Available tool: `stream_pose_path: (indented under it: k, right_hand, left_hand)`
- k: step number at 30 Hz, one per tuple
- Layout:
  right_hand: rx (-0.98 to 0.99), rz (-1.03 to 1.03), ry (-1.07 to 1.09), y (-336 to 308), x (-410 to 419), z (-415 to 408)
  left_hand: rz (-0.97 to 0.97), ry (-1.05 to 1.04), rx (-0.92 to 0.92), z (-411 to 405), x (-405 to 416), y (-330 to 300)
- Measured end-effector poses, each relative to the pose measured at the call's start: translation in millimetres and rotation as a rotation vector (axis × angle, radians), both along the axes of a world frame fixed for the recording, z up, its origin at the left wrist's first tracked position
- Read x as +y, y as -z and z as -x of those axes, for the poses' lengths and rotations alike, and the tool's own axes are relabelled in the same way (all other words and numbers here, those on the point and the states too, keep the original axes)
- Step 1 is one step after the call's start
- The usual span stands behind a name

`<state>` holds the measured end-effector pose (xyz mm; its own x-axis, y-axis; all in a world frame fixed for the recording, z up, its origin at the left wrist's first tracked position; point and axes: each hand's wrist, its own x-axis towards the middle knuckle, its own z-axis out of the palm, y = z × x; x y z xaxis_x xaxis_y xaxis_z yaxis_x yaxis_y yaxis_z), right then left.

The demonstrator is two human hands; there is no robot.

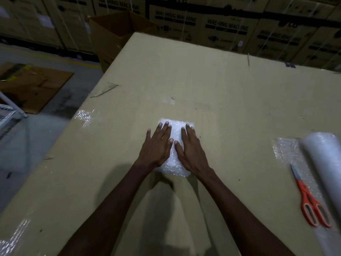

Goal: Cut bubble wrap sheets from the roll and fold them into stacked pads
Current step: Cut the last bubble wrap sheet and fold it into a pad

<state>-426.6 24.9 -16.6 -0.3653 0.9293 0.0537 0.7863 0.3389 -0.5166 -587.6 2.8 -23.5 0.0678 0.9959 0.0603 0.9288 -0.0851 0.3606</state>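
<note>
Head view: left hand [156, 147] and right hand [191, 150] flat, fingers straight and slightly spread, pressing one folded bubble wrap pad [174, 145] at centre of cardboard table [212, 85]. Pad mostly covered by both palms; layer count unreadable. One bubble wrap roll [324, 159] at right, cut off by frame edge. One pair of orange scissors [310, 200] just beside it, on a loose sheet.

Head view — looks forward-down, close over cardboard worktop [212, 85].
</note>
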Motion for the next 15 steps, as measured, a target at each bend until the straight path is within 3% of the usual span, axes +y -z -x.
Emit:
stream_pose_path:
  k: [10,15]
  right_hand:
    - [0.004,0.116,-0.036,12,-2,-6]
    - [0.338,0.109,0.066,-26,-6,-28]
  left_hand:
    - [0.057,0.023,-0.02,5,0,4]
    - [-0.044,0.001,-0.125,2,-2,-25]
